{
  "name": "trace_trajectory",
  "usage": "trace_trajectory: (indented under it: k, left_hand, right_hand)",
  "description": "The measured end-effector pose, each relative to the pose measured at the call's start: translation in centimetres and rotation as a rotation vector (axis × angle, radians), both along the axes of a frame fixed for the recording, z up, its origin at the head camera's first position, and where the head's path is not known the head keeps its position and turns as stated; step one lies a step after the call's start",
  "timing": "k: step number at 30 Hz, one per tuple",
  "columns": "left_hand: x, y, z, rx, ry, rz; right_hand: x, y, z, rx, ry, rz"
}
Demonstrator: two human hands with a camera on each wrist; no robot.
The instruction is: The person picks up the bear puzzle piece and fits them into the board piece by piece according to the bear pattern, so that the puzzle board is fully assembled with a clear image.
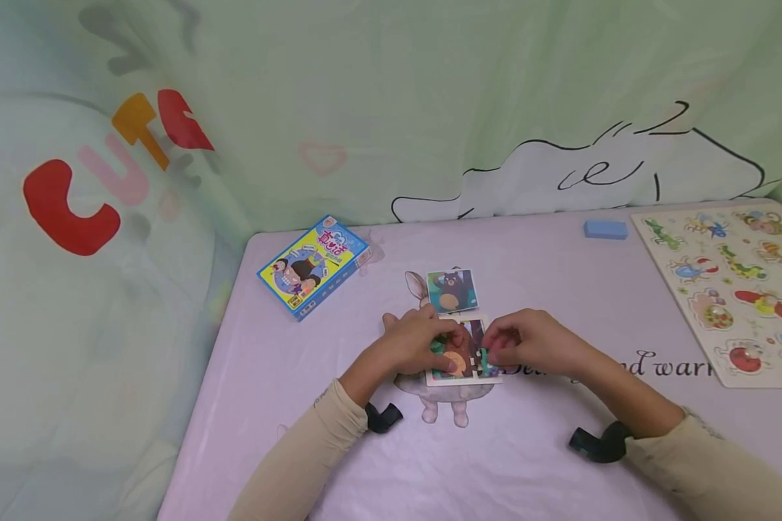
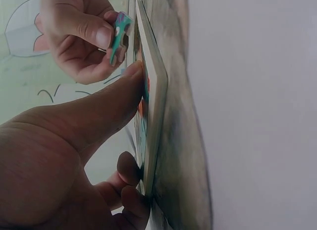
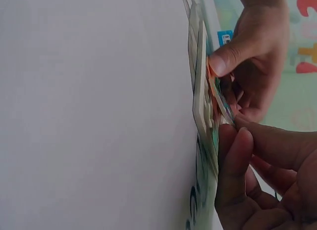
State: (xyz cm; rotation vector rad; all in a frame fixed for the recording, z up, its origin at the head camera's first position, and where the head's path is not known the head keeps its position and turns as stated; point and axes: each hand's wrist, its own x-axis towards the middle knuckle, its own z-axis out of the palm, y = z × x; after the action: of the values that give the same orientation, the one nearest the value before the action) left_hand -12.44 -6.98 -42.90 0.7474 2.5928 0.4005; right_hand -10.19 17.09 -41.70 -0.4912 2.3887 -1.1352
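A small bear jigsaw board [image 1: 463, 383] with a pale frame lies on the table in the head view. My left hand [image 1: 407, 344] holds its left side; in the left wrist view the thumb presses the picture face and other fingers touch the board's edge. My right hand [image 1: 534, 340] pinches a green jigsaw piece [image 2: 120, 35] between thumb and fingertips at the board's right side. In the left wrist view the piece is tilted, apart from the board. Just behind the board lies a square bear picture card [image 1: 453, 291]. Fingers hide part of the jigsaw.
A blue and yellow card box [image 1: 314, 266] lies at the back left. At the back right is a blue block [image 1: 605, 229], beside a wooden insect puzzle board [image 1: 691, 325]. Black wrist mounts [image 1: 599, 443] sit by both forearms. Printed curtains stand behind and left.
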Motion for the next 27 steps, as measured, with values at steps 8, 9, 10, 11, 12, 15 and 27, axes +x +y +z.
trace_trajectory:
  k: [8,9,10,11,12,15,27]
  left_hand:
    - [0.0,0.0,0.2,-0.004,-0.004,0.003]
    - [0.0,0.0,0.2,-0.006,-0.005,0.003]
    - [0.0,0.0,0.2,-0.007,-0.005,0.003]
    - [0.0,0.0,0.2,-0.01,-0.005,0.003]
    - [0.0,0.1,0.2,-0.011,-0.004,0.003]
    - [0.0,0.1,0.3,-0.011,-0.006,0.002]
    - [0.0,0.0,0.3,-0.001,-0.008,-0.001]
  right_hand:
    - [0.1,-1.0,0.0,0.042,-0.038,-0.066]
    - [0.1,-1.1,-0.1,0.046,-0.038,-0.069]
    - [0.0,-1.2,-0.1,0.048,-0.037,-0.072]
    - [0.0,-1.2,-0.1,0.05,-0.039,-0.077]
    - [0.0,-1.3,-0.1,0.054,-0.036,-0.079]
    - [0.1,-1.5,0.0,0.066,-0.036,-0.092]
    - [0.3,-1.8,0.2,0.111,-0.036,-0.122]
